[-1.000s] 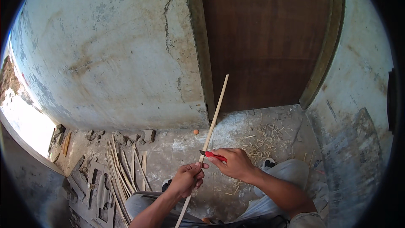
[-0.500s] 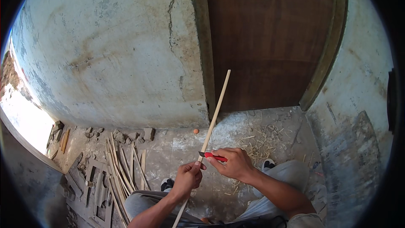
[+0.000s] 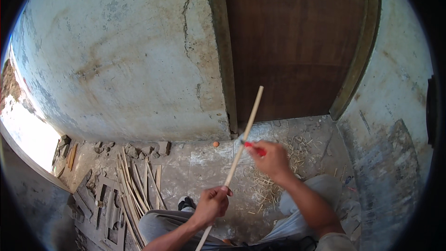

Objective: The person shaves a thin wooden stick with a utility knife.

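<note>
A long, pale wooden strip (image 3: 238, 158) slants up and away from me, its far end in front of the brown door. My left hand (image 3: 212, 207) is closed around its lower part. My right hand (image 3: 273, 160), blurred by motion, grips a red-handled utility knife (image 3: 255, 148). The knife's dark blade meets the strip about midway between my left hand and the far end. Curled wood shavings (image 3: 267, 183) lie on the floor below my right hand.
Several wooden strips (image 3: 132, 181) lie in a bundle at left, beside a wooden frame-like piece (image 3: 109, 232). Broken chunks of rubble (image 3: 163, 148) and a small orange ball-like thing (image 3: 215, 144) sit along the cracked wall (image 3: 139, 65). A brown door (image 3: 297, 42) stands ahead.
My right hand has moved the knife up along the strip, away from my left hand. My left hand has dropped slightly, and the strip's far end has shifted right and lower.
</note>
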The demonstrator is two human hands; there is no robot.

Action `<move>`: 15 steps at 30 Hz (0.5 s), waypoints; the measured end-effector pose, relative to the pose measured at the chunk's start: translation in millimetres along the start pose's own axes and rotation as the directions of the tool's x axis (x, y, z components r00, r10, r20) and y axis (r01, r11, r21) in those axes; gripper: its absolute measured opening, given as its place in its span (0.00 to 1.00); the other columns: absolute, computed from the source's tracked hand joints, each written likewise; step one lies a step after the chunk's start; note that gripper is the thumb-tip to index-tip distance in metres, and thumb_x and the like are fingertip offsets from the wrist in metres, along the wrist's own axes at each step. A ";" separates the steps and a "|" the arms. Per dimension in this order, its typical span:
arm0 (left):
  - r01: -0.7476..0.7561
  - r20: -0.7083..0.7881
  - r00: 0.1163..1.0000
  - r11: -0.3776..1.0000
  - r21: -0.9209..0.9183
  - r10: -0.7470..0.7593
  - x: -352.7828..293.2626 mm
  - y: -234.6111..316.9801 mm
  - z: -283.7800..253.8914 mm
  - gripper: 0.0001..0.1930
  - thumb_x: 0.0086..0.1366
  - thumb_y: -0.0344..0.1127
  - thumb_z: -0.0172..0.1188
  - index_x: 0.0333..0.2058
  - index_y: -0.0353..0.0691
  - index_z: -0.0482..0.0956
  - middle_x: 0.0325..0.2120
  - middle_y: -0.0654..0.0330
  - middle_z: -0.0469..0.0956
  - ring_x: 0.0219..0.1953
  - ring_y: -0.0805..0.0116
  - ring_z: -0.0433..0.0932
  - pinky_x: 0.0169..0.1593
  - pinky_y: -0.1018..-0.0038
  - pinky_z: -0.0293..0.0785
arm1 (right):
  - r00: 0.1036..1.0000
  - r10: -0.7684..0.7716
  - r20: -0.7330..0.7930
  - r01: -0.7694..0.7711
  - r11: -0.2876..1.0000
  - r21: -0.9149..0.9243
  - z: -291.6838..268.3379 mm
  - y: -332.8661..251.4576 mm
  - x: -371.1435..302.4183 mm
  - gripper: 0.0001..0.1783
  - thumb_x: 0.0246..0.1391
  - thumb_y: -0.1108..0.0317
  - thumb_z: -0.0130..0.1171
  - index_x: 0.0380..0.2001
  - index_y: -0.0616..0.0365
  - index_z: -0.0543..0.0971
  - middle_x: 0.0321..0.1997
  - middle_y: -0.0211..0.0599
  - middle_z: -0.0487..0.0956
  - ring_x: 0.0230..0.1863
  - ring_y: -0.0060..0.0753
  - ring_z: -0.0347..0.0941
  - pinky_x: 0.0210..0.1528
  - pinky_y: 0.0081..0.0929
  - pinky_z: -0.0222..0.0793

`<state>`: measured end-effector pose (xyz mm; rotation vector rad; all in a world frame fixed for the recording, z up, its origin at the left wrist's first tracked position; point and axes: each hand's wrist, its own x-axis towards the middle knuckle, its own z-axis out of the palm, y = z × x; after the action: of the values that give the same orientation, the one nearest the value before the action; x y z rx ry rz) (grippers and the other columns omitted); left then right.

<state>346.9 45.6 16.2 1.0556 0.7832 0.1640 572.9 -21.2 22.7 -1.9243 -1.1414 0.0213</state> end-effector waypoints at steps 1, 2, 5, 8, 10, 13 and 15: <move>-0.010 0.021 1.000 1.000 0.016 0.009 -5.5 -1.0 0.7 0.16 0.76 0.41 0.46 0.38 0.33 0.74 0.15 0.68 0.60 0.14 0.78 0.55 0.19 0.77 0.55 | 1.000 0.002 -0.003 -0.002 1.000 0.005 -6.4 2.6 3.6 0.13 0.51 0.60 0.69 0.32 0.59 0.84 0.28 0.45 0.83 0.27 0.42 0.83 0.28 0.34 0.76; -0.011 0.024 1.000 1.000 0.019 0.011 -4.9 -1.0 -0.2 0.16 0.76 0.41 0.46 0.38 0.33 0.74 0.15 0.68 0.60 0.14 0.78 0.55 0.19 0.77 0.55 | 1.000 -0.002 -0.005 0.002 1.000 0.007 -14.7 5.0 6.4 0.13 0.52 0.60 0.69 0.32 0.60 0.84 0.27 0.46 0.83 0.27 0.44 0.82 0.28 0.34 0.75; -0.053 0.058 0.997 0.997 0.055 0.050 -3.5 -1.6 -1.1 0.15 0.76 0.40 0.47 0.39 0.32 0.74 0.15 0.71 0.60 0.15 0.82 0.54 0.18 0.79 0.51 | 0.997 -0.042 -0.057 0.041 0.999 -0.016 -14.4 7.4 4.0 0.14 0.52 0.59 0.69 0.31 0.60 0.83 0.25 0.47 0.82 0.26 0.47 0.81 0.27 0.35 0.74; -0.103 0.018 0.995 0.979 0.175 0.101 -6.5 -4.7 1.4 0.16 0.76 0.40 0.47 0.40 0.32 0.75 0.15 0.71 0.61 0.15 0.83 0.56 0.19 0.79 0.53 | 0.983 -0.115 -0.142 0.108 0.992 -0.060 -10.0 10.7 2.7 0.15 0.53 0.58 0.69 0.31 0.61 0.83 0.23 0.47 0.81 0.26 0.48 0.81 0.27 0.35 0.74; -0.066 0.036 0.997 0.987 0.144 0.062 -12.6 -4.7 2.0 0.17 0.76 0.41 0.46 0.40 0.31 0.76 0.15 0.70 0.61 0.16 0.81 0.57 0.20 0.78 0.54 | 0.971 -0.151 -0.187 0.139 0.987 -0.075 -11.2 12.4 6.5 0.15 0.53 0.58 0.68 0.31 0.61 0.83 0.23 0.47 0.81 0.26 0.48 0.81 0.28 0.35 0.74; -0.141 0.024 0.990 0.935 0.326 0.141 -22.7 -7.7 3.0 0.17 0.76 0.41 0.46 0.39 0.30 0.76 0.15 0.70 0.63 0.16 0.82 0.59 0.20 0.79 0.55 | 0.973 0.025 -0.231 -0.048 0.995 -0.093 -27.0 28.6 18.7 0.15 0.54 0.55 0.66 0.33 0.57 0.83 0.25 0.46 0.82 0.29 0.52 0.81 0.31 0.42 0.75; -0.126 0.041 0.992 0.937 0.326 0.120 -29.1 -11.6 -1.2 0.17 0.76 0.41 0.46 0.38 0.30 0.76 0.15 0.70 0.63 0.16 0.82 0.59 0.20 0.79 0.55 | 0.966 0.050 -0.253 -0.076 0.993 -0.094 -33.6 34.6 23.1 0.15 0.54 0.55 0.66 0.33 0.56 0.83 0.24 0.46 0.82 0.29 0.53 0.81 0.31 0.43 0.75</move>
<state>322.2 26.7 20.8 1.4224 0.7410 0.1310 624.5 -33.9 28.7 -1.9882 -0.9275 -0.2449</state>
